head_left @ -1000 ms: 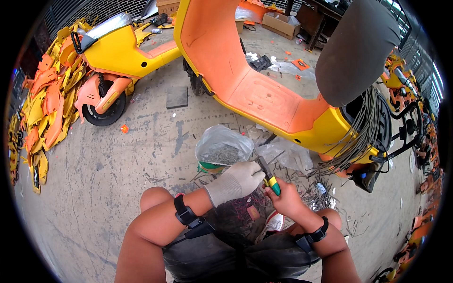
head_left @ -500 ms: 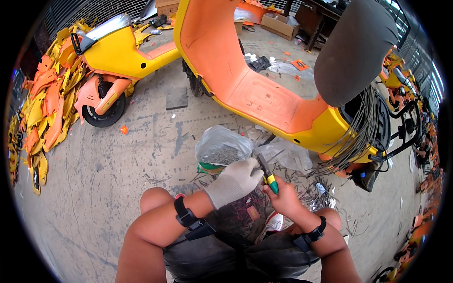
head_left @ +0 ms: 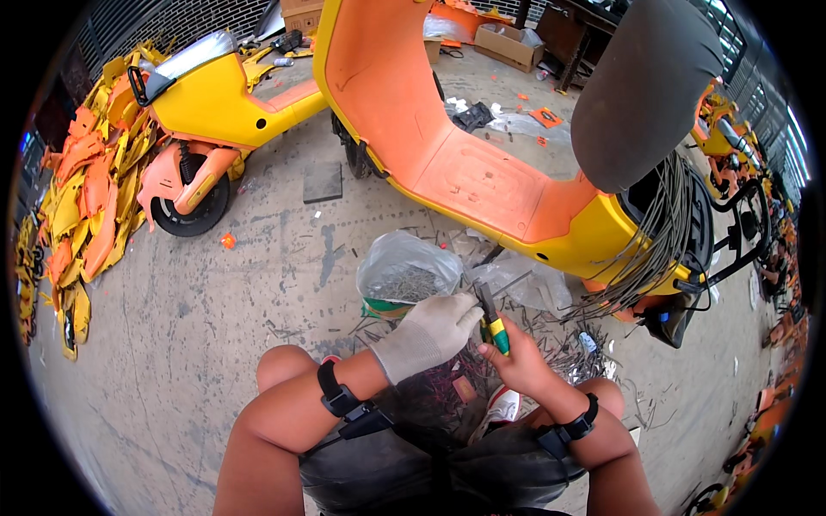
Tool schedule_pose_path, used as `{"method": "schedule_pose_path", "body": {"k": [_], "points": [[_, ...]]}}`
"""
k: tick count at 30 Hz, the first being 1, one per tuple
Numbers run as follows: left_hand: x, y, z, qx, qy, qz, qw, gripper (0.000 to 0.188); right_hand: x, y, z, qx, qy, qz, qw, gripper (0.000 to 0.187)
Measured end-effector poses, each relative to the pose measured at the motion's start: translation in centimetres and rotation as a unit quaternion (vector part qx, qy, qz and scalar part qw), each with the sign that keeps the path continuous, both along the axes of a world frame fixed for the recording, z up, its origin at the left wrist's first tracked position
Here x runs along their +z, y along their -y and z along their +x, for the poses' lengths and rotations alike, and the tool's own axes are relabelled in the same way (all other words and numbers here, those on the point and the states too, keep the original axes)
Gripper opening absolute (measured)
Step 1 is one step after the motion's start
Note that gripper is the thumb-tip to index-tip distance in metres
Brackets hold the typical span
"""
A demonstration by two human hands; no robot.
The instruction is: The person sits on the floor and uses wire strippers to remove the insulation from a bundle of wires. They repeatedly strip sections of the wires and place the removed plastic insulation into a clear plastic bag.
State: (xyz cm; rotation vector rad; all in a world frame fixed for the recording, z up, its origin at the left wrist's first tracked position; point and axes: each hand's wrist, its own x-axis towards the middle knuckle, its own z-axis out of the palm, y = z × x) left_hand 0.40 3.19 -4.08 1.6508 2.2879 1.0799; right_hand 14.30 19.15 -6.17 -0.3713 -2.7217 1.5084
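My right hand (head_left: 519, 359), bare, is closed around the green-and-yellow handle of what look like pliers (head_left: 496, 327), their grey metal head pointing up and away from me. In a pale knitted glove, my left hand (head_left: 428, 337) is pinched shut right beside that head. What sits between its fingertips is too small to make out. A thin dark strand (head_left: 516, 281) sticks out to the right past the metal head. Just beyond the left hand stands a green bucket (head_left: 385, 307) lined with a clear plastic bag (head_left: 397, 258), holding many thin grey pieces.
A yellow-and-orange scooter (head_left: 482, 176) stands ahead, with a bundle of grey cables (head_left: 658, 249) hanging over its rear. Cut cable scraps (head_left: 568, 365) litter the floor around my shoe (head_left: 502, 404). At the left is a heap of orange and yellow panels (head_left: 95, 185); a cardboard box (head_left: 508, 47) sits behind.
Both hands stay nearly in place beside the bucket. The gloved left hand and the tool have shifted very slightly; the grips look the same.
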Motion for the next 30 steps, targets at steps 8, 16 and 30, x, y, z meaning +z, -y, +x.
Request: {"method": "schedule_pose_path", "body": {"k": [8,16,30], "points": [[-1.5,0.2,-0.3,-0.039,-0.129,0.059,0.989,0.022,0.4,0.0,0.1,0.005,0.016,0.004,1.0,0.065],[0.3,-0.2,-0.8,-0.048,0.136,-0.011,0.989,0.021,-1.3,-0.8,0.1,0.032,-0.016,-0.03,0.999,0.062],[-0.2,-0.2,1.0,0.023,-0.201,0.038,0.979,0.015,0.0,0.3,-0.5,-0.06,-0.019,0.1,0.993,0.039]]}}
